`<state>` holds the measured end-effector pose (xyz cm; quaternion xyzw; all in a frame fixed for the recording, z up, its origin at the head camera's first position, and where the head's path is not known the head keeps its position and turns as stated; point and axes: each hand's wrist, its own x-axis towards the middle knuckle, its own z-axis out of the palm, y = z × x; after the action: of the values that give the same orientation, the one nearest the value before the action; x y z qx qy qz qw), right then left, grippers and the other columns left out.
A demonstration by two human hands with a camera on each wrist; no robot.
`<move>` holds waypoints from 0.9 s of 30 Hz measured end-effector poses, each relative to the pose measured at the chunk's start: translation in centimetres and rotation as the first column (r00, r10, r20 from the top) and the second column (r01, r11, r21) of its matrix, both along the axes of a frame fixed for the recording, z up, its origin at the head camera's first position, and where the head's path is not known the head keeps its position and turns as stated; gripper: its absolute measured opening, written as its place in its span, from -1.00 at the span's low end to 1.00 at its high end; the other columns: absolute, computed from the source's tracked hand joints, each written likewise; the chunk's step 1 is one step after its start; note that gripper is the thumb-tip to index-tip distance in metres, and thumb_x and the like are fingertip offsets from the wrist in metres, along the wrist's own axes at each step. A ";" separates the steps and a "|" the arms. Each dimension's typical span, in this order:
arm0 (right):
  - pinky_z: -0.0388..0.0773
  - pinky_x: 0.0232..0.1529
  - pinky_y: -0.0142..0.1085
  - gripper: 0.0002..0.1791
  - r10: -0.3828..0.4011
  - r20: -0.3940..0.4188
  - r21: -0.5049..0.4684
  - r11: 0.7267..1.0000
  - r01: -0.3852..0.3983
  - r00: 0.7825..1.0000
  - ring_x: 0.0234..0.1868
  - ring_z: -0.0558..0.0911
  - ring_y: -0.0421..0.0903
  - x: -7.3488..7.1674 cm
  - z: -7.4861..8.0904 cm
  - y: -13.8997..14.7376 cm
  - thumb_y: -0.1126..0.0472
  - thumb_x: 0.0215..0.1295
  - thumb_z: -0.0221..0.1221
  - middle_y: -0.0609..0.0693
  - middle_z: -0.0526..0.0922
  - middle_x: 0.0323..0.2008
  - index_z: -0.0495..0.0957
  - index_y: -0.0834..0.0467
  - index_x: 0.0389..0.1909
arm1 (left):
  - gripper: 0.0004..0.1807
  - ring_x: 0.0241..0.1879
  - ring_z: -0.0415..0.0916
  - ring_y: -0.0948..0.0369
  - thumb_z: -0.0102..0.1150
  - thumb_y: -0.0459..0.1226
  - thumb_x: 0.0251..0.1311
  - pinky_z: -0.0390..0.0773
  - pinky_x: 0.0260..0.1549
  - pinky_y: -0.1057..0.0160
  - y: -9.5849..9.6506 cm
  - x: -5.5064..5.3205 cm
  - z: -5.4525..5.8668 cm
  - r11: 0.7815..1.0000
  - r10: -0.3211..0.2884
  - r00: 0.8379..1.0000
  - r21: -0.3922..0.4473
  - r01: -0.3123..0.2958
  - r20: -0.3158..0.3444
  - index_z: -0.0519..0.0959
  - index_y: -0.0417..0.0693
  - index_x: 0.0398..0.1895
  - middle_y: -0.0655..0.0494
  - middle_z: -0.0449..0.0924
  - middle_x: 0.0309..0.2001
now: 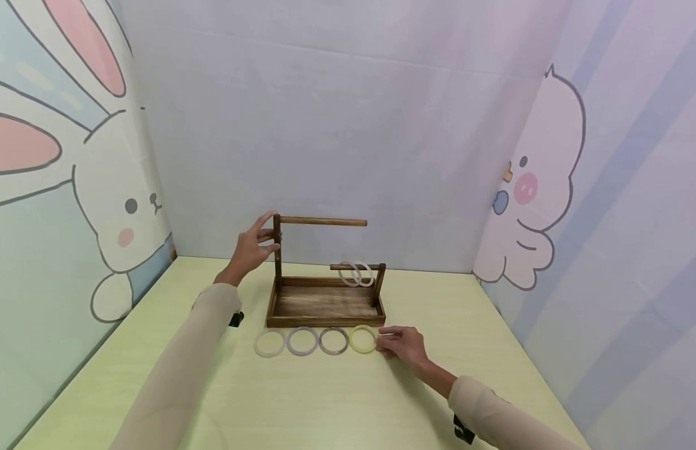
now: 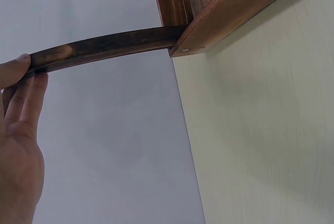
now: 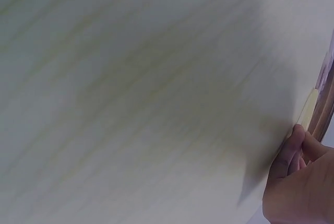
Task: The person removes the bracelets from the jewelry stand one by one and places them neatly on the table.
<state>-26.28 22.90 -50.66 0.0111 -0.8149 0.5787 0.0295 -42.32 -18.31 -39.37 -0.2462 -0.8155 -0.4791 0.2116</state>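
Note:
A dark wooden bangle stand has a tray base [image 1: 325, 321], a tall post on the left and a short post on the right, each with a horizontal bar. My left hand [image 1: 251, 250] grips the tall post [image 2: 104, 44] near its top, thumb on one side and fingers on the other. Just in front of the tray my right hand [image 1: 404, 345] pinches the right edge of a yellow bangle [image 1: 352, 340]; in the right wrist view the bangle [image 3: 310, 107] appears edge-on at the fingertips. Two pale bangles [image 1: 370, 275] hang on the short bar [image 1: 335, 267].
Left of the yellow bangle, a grey-brown bangle [image 1: 322, 347], a lavender bangle [image 1: 290, 347] and a whitish bangle [image 1: 257, 350] lie in a row on the pale yellow table [image 1: 303, 400]. The upper bar [image 1: 325, 221] juts rightward above the tray. Printed cloth walls [image 1: 348, 137] enclose the table.

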 end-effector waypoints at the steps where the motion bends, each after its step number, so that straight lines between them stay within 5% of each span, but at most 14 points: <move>1: 0.74 -0.44 -0.30 -0.68 -0.005 0.004 -0.001 1.000 0.005 1.000 -0.41 0.82 0.06 0.0 0.0 0.0 0.39 0.21 0.45 0.26 0.79 -0.38 0.72 0.46 -0.05 | 0.04 0.18 0.64 -0.16 0.36 -0.58 0.22 0.63 0.09 -0.23 0.0 0.0 0.0 1.000 -0.004 1.000 0.003 0.004 0.003 0.19 0.42 0.62 -0.30 0.66 0.15; 27: 0.76 -0.39 -0.27 -0.64 -0.014 -0.012 -0.019 1.000 0.014 1.000 -0.37 0.83 0.04 -0.2 -0.5 0.2 0.38 0.23 0.44 0.22 0.81 -0.31 0.69 0.48 0.00 | 0.02 0.18 0.64 -0.13 0.36 -0.56 0.25 0.61 0.12 -0.24 0.0 -0.1 0.0 1.000 -0.006 1.000 -0.006 0.006 -0.003 0.17 0.40 0.63 -0.26 0.68 0.14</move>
<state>-26.43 23.11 -51.21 0.0086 -0.8093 0.5861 0.0383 -42.41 -18.29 -39.39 -0.2500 -0.8160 -0.4768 0.2105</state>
